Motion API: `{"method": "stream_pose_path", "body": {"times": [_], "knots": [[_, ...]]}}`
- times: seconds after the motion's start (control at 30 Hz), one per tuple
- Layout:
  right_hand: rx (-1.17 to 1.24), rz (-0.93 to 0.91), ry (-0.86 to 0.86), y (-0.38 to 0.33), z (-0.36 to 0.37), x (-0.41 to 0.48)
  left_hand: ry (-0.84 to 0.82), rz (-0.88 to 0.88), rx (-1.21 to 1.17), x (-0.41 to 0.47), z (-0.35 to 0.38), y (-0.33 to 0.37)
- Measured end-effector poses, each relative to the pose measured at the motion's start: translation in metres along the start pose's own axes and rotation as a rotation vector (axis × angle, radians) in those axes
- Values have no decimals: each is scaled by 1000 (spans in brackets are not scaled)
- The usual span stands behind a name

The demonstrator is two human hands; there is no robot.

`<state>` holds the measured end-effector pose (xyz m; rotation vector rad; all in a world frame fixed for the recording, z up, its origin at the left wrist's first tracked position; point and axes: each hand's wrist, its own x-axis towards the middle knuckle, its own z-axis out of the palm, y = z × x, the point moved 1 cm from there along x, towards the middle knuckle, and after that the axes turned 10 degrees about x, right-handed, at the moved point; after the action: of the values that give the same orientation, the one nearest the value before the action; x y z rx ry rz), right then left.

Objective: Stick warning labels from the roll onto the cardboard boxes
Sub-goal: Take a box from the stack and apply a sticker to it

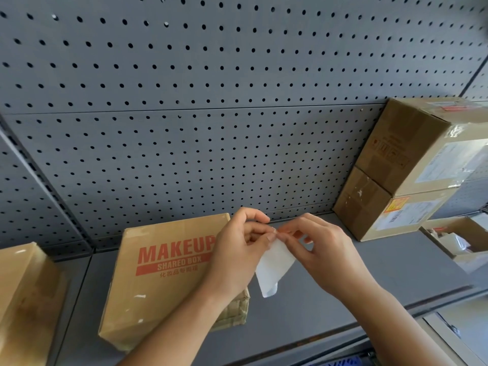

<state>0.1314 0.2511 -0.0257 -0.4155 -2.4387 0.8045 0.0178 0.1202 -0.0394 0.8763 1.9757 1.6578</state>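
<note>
Pegboard (184, 88): a grey wall with many holes, behind everything.
Shelf (343, 291): grey metal, it carries the boxes; my hands are above it.
Makeup box (158, 276): it lies flat on the shelf at my left, with red print "MAKEUP SHARED BOX"; my left wrist covers its right edge.
Left box (23, 294): brown, at the far left of the shelf, cut by the picture edge.
Stacked boxes (401, 159): two cartons, one on the other, at the right against the pegboard; the lower one has an orange label and a white slip, the upper one a white slip under clear tape.
Open box (459, 239): low, at the right edge, with white papers or bags inside; I cannot tell exactly what.
Left hand (237, 249): raised above the shelf, the fingers curled, the grip pinched shut on the top edge of the strip.
Right hand (322, 249): opposite the left one, fingertips meeting it, the grip also pinched on the strip's top, where a little red shows.
Strip (274, 268): white backing paper that hangs down between my hands, beside the makeup box, not touching the shelf.
Roll: I cannot see it.
</note>
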Motion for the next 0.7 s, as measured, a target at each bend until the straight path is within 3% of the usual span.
{"method": "stream_pose_path", "body": {"times": [0.2,0.47,0.57,0.7], "knots": [[49,99,72,7,-3,4,21,14,52,0,4,-3],[195,306,290,22,-40,15,34,-29,146,1,2,-6],[168,267,387,18,-52,17,18,-6,296,0,2,-5],[68,63,478,3,-49,12,34,137,604,-5,0,2]]}}
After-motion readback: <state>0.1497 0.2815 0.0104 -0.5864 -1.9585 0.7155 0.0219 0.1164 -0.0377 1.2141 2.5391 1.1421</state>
